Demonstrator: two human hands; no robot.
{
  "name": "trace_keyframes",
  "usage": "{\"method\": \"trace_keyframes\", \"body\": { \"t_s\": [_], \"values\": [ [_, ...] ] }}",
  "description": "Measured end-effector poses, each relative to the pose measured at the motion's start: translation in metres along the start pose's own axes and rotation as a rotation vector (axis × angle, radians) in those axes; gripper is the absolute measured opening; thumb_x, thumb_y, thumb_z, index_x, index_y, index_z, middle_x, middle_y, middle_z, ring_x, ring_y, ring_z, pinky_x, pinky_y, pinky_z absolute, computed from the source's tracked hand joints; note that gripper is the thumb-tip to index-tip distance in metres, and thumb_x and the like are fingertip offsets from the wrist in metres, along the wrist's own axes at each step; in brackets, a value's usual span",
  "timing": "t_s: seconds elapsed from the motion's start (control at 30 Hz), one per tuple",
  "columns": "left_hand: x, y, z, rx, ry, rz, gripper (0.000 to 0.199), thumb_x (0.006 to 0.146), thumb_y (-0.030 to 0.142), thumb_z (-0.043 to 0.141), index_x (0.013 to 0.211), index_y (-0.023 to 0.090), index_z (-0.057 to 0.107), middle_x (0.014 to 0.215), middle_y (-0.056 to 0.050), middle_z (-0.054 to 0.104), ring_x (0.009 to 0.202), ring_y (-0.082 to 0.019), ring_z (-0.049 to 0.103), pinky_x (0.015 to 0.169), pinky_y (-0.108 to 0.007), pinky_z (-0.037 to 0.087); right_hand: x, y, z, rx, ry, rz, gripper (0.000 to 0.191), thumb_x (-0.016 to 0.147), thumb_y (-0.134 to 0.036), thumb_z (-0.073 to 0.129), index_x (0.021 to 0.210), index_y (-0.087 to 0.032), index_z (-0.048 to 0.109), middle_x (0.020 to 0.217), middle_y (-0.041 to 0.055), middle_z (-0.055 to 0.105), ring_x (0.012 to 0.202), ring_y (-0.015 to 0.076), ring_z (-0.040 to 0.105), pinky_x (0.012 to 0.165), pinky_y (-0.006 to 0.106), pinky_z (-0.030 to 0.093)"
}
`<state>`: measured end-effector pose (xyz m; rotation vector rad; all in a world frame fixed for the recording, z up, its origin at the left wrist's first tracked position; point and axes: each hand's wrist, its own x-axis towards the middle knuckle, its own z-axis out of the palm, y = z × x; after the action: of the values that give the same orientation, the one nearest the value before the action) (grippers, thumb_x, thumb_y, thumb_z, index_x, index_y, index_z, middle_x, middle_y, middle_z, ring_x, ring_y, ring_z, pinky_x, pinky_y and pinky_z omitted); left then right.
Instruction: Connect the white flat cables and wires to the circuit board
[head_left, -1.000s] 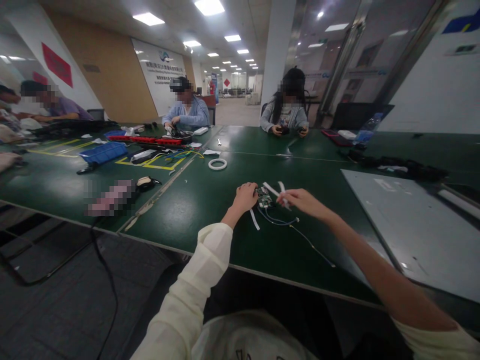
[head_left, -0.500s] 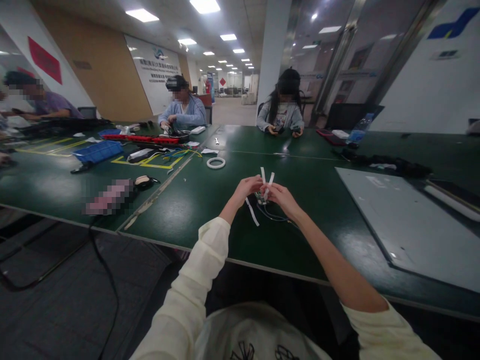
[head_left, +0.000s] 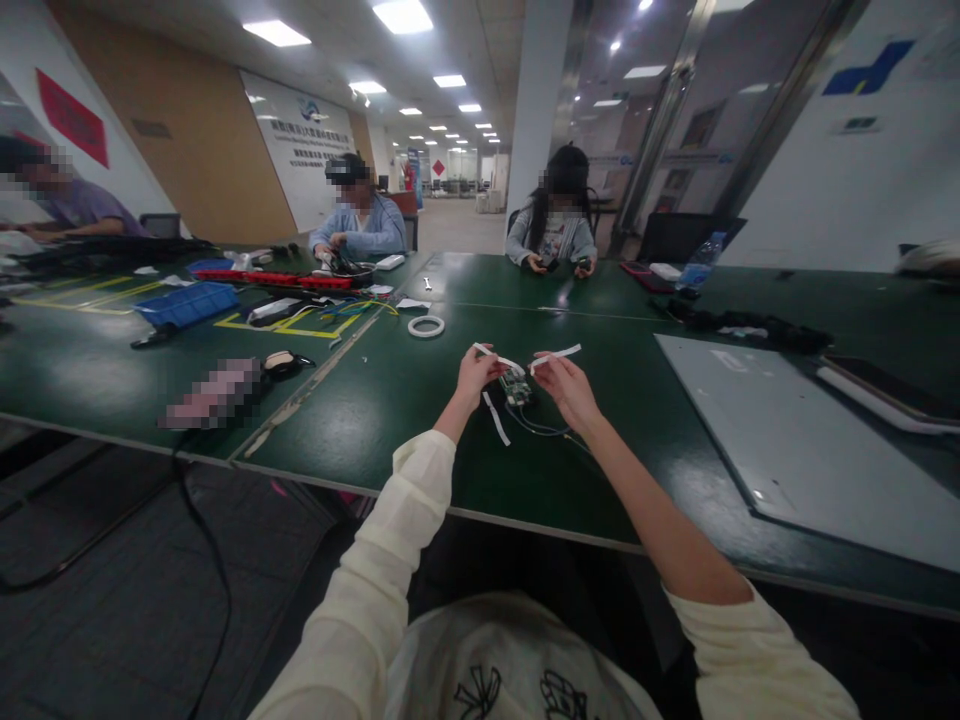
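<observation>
My left hand point(head_left: 474, 374) pinches a white tape strip point(head_left: 501, 358) whose length slants down toward the right. Opposite it, my right hand point(head_left: 568, 386) has its fingers closed on another white tape strip point(head_left: 561, 354), which points up and to the right. A gap separates the two hands. Between and just below them is a small green circuit board point(head_left: 516, 388) with a dark cable point(head_left: 540, 430) running off to the right. One more white strip point(head_left: 496, 420) slants down below my left hand; whether it hangs from the fingers or lies on the table I cannot tell.
A white tape roll point(head_left: 426, 326) lies on the green table point(head_left: 360, 400). Left of it are wires, a blue bin point(head_left: 187, 304) and a red power strip point(head_left: 277, 279). A grey panel point(head_left: 795, 440) is at right. Several people sit around the table.
My hands have moved apart, left hand leftward and right hand slightly right. The strips, upright and crossing before, now slant apart, and the circuit board shows more fully between the hands.
</observation>
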<state>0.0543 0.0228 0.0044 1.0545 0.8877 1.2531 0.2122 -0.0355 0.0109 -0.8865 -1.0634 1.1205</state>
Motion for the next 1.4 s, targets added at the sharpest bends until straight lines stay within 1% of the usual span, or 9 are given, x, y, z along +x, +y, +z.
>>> {"method": "trace_keyframes", "body": {
  "t_s": [0.17,0.27,0.4,0.53,0.7,0.83,0.97,1.17,1.4],
  "values": [
    [-0.001,-0.003,-0.001,0.073,-0.029,0.041,0.021,0.073,0.016,0.053,0.094,0.015,0.055,0.072,-0.002,0.061,0.067,-0.01,0.061,0.067,-0.024,0.049,0.005,-0.003,-0.007,0.05,0.045,-0.03,0.023,0.072,-0.043,0.061,0.086,-0.025,0.059,0.095,0.0016,0.062,0.094,0.016,0.058,0.078,0.029,0.048],
    [-0.003,-0.004,0.001,0.135,-0.09,0.073,0.013,0.073,0.02,0.054,0.082,0.014,0.06,0.074,-0.003,0.063,0.07,-0.012,0.061,0.068,-0.025,0.048,0.003,-0.002,-0.004,0.083,0.014,-0.001,0.021,0.07,-0.038,0.063,0.085,-0.025,0.059,0.082,-0.001,0.059,0.082,0.0129,0.058,0.074,0.027,0.048],
    [-0.006,-0.003,0.003,0.173,-0.14,0.114,0.016,0.074,0.026,0.056,0.082,0.015,0.063,0.082,-0.005,0.065,0.075,-0.014,0.061,0.068,-0.025,0.047,-0.003,-0.004,0.002,-0.01,-0.021,0.017,0.036,0.07,-0.036,0.061,0.104,-0.025,0.058,0.067,-0.0042,0.05,0.062,0.0084,0.05,0.062,0.023,0.046],
    [-0.011,0.0,0.006,0.186,-0.248,0.088,0.019,0.074,0.029,0.057,0.084,0.014,0.064,0.089,-0.008,0.066,0.077,-0.014,0.061,0.07,-0.026,0.047,-0.007,-0.008,0.006,-0.155,0.013,-0.039,0.056,0.072,-0.036,0.059,0.124,-0.024,0.044,0.066,-0.0052,0.051,0.058,0.0084,0.046,0.056,0.022,0.041],
    [-0.015,0.0,0.009,0.229,-0.379,0.05,0.021,0.075,0.029,0.058,0.086,0.012,0.065,0.084,-0.008,0.066,0.076,-0.014,0.06,0.069,-0.027,0.046,-0.008,-0.003,0.005,-0.318,-0.014,-0.111,0.053,0.076,-0.039,0.051,0.126,-0.021,0.043,0.066,-0.0036,0.053,0.056,0.0097,0.045,0.053,0.023,0.038],
    [-0.018,0.001,0.011,0.263,-0.405,0.072,0.025,0.074,0.031,0.059,0.089,0.013,0.066,0.083,-0.006,0.065,0.075,-0.013,0.058,0.071,-0.026,0.045,-0.01,0.0,0.005,-0.421,-0.054,-0.151,0.059,0.078,-0.038,0.049,0.134,-0.025,0.033,0.064,-0.0043,0.053,0.056,0.0106,0.045,0.054,0.023,0.037],
    [-0.021,0.003,0.013,0.246,-0.429,0.071,0.028,0.073,0.035,0.06,0.088,0.012,0.067,0.084,-0.006,0.065,0.077,-0.013,0.058,0.075,-0.027,0.044,-0.011,-0.001,0.007,-0.423,-0.053,-0.17,0.067,0.077,-0.034,0.051,0.139,-0.027,0.024,0.061,-0.0058,0.053,0.056,0.0107,0.045,0.056,0.024,0.038],
    [-0.02,0.001,0.013,0.228,-0.441,0.076,0.031,0.075,0.039,0.059,0.085,0.011,0.068,0.087,-0.008,0.065,0.08,-0.014,0.058,0.078,-0.029,0.044,-0.012,-0.005,0.007,-0.413,-0.015,-0.157,0.077,0.075,-0.033,0.054,0.141,-0.026,0.016,0.061,-0.0062,0.054,0.056,0.0114,0.048,0.056,0.024,0.04],
    [-0.018,-0.004,0.013,0.163,-0.454,0.063,0.037,0.074,0.042,0.059,0.093,0.011,0.067,0.089,-0.009,0.066,0.081,-0.014,0.059,0.081,-0.032,0.045,-0.011,-0.003,0.007,-0.456,-0.038,-0.157,0.083,0.074,-0.038,0.057,0.142,-0.021,0.011,0.063,-0.0043,0.057,0.055,0.0112,0.049,0.053,0.024,0.04]
  ]
}}
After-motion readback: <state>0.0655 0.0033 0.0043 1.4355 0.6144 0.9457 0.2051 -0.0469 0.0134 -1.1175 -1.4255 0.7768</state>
